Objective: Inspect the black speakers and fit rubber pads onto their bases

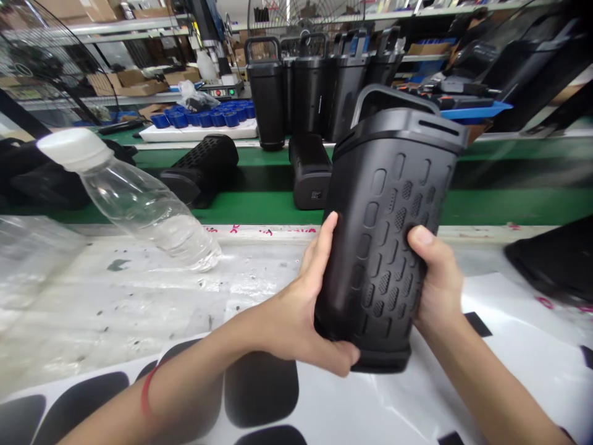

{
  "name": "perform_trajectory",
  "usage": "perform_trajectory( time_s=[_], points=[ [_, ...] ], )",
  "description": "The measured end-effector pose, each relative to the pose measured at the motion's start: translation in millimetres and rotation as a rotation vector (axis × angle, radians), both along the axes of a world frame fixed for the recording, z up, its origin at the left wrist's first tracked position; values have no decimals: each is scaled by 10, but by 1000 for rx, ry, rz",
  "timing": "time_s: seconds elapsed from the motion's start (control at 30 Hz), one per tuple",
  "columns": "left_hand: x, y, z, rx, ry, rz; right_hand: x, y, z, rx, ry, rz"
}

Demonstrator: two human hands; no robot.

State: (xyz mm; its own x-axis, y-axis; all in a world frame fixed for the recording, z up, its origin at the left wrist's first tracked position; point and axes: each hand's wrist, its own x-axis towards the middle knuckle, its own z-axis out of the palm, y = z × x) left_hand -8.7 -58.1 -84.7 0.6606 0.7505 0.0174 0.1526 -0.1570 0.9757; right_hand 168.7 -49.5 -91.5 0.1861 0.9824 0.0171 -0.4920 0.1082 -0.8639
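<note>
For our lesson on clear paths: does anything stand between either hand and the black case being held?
Nothing visible does: the left hand and right hand both touch the case directly. The bottle is off to the left, apart from it.

The pale bench [152, 303] bears a bottle [143, 207] and white sheet [361, 405].

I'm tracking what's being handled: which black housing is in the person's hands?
The tilted front housing, patterned side facing the camera, gripped by the left hand and right hand. Neither touches the others, such as a lying housing on the green surface.
</note>
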Motion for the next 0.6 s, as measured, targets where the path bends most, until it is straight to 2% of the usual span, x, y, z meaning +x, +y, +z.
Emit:
perform_trajectory(
  time_s=[0.13,0.37,0.5,0.6],
  points=[
    [44,-35,-46,-40,-82,142,-22,-11,-17,-43,-30,-13],
    [-74,77,-126,-11,-189,-100,-20,-11,-43,-51,-46,2],
    [-51,64,-153,-10,-159,-29,-27,-19,-52,-31,-56,-9],
    [-20,22,-139,-83,-244,-25,-39,-29,-49,-24,-57,-25]
  ],
)
